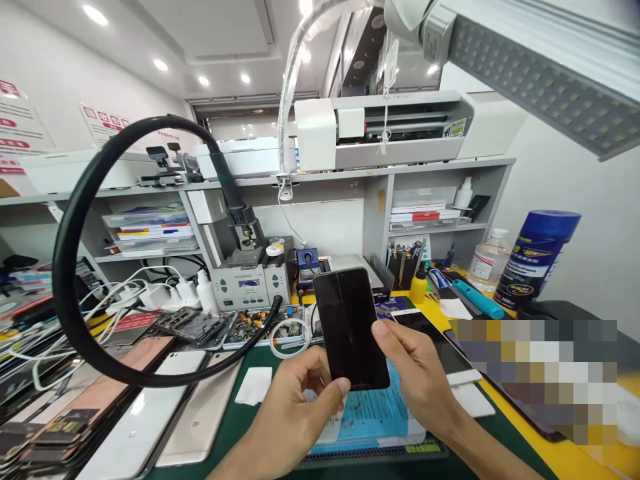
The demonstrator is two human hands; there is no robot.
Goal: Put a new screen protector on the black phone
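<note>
A black smartphone [350, 330] with a dark screen is held up, slightly tilted, in front of me. My left hand [300, 403] grips its lower left corner, thumb on the front edge and fingers curled behind. On the right edge, my right hand [417, 373] pinches the phone with the thumb on the screen side; its other fingers are partly hidden behind. Below the phone lies a blue-and-white printed packet or pad [370, 417] on the green mat [265, 433]. A white-framed phone [435, 343] rests just beyond my right hand.
Several phones and back covers, including a gold one [197, 417], lie at left. A black hose [65, 267] loops above them from the hot-air station [250, 287]. A tray of small parts [250, 327] sits behind. At right stand a spray can [537, 257] and a clear bottle [489, 257].
</note>
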